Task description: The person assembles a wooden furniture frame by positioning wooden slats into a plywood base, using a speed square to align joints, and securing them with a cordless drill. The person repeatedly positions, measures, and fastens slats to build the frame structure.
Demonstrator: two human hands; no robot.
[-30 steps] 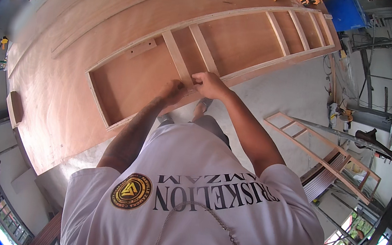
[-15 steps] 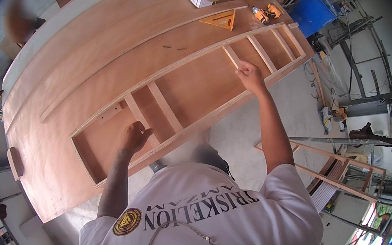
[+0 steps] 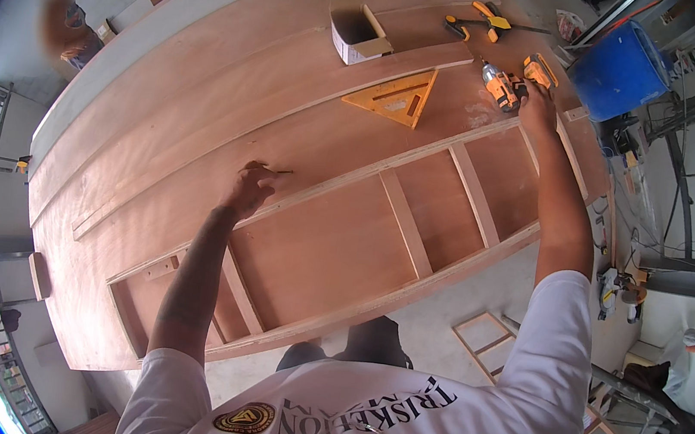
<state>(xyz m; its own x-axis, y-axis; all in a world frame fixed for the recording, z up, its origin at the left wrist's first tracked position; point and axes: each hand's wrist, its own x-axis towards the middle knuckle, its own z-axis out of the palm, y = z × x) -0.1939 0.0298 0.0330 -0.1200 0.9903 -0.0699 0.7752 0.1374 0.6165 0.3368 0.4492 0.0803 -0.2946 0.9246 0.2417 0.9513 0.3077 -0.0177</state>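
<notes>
A rectangular wooden frame with several crosspieces (image 3: 406,224) lies along the near side of a large plywood panel (image 3: 166,143). Beyond its far rail, my left hand (image 3: 248,191) is over the panel, fingertips pinched at a small thin dark piece (image 3: 284,173), too small to name. At the far right my right hand (image 3: 537,110) has closed around the orange and black cordless drill (image 3: 499,86), which lies on its side; the fingers partly cover its handle. A yellow triangular square (image 3: 393,95) lies on the panel between my hands, farther off.
An open white cardboard box (image 3: 359,41) and a yellow and black clamp (image 3: 486,22) sit at the panel's far side. A blue drum (image 3: 621,73) stands past the right end. Another person (image 3: 68,18) is at the far left. Smaller wooden frames (image 3: 484,342) lie lower right.
Both hands have left the wooden frame's crosspieces. My right hand has reached far right to the drill; my left has moved beyond the far rail to the thin dark piece. The view has shifted.
</notes>
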